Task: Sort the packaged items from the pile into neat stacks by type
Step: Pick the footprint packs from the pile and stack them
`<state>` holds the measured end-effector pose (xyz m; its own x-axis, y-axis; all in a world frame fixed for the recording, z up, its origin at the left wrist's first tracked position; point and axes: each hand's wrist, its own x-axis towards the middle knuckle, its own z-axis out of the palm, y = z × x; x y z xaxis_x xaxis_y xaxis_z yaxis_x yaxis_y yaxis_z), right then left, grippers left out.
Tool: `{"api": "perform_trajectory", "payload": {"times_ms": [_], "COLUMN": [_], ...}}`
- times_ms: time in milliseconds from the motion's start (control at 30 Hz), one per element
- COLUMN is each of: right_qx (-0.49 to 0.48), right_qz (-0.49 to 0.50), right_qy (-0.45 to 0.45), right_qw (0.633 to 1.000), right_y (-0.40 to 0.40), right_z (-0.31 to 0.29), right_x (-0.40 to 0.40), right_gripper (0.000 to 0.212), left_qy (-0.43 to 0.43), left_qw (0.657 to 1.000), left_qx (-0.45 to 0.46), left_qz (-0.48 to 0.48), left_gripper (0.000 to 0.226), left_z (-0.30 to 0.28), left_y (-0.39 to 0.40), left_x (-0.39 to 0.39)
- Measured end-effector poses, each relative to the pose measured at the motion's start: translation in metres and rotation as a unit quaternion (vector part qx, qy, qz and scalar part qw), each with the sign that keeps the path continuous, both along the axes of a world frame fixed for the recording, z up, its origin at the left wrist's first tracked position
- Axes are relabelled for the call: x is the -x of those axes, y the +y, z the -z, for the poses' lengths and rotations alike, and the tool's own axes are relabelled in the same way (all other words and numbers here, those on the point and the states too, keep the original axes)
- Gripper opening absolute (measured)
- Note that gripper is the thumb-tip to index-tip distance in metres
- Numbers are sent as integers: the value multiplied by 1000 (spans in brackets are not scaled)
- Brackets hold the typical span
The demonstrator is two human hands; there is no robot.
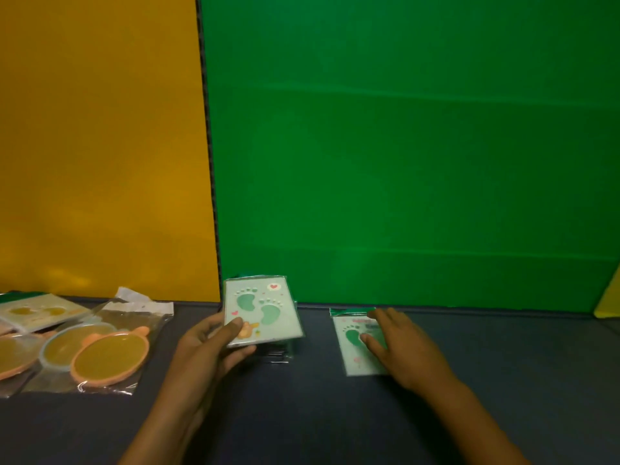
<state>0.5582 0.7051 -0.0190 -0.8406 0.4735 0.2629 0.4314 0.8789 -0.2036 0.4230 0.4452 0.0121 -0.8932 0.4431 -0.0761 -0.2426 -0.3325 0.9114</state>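
My left hand (214, 347) grips a stack of green footprint cards (265, 313) in clear wrappers, thumb on the top card's lower left corner, the stack tilted just above the dark table. My right hand (399, 347) lies flat, fingers spread, on a single green footprint card (352, 350) lying on the table to the right. At the left edge sits a pile of packaged items: oval orange-rimmed mirrors (110, 359) in clear bags and a yellowish footprint card (40, 312) behind them.
The dark table (302, 414) runs across the bottom. An upright yellow panel (100, 146) and green panel (402, 146) stand along its back edge. A yellow corner (609, 302) shows at the far right.
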Motion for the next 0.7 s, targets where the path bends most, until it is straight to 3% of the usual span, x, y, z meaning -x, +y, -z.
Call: {"api": "perform_trajectory", "payload": {"times_ms": [233, 467, 700], "right_qx": [-11, -2, 1], "right_qz": [69, 95, 97], "right_qy": [-24, -2, 7], "right_qw": [997, 995, 995], "right_y": [16, 28, 27], "right_z": [-7, -2, -1], "right_x": [-57, -95, -106], "right_gripper": [58, 57, 54], "left_qy": [31, 101, 162], "left_qw": [997, 986, 961], "left_qx": [31, 75, 186], "left_qz": [63, 112, 128], "left_gripper": [10, 41, 28], "left_z": [5, 15, 56], "left_y": [51, 109, 159], "left_x": [-29, -54, -48]}}
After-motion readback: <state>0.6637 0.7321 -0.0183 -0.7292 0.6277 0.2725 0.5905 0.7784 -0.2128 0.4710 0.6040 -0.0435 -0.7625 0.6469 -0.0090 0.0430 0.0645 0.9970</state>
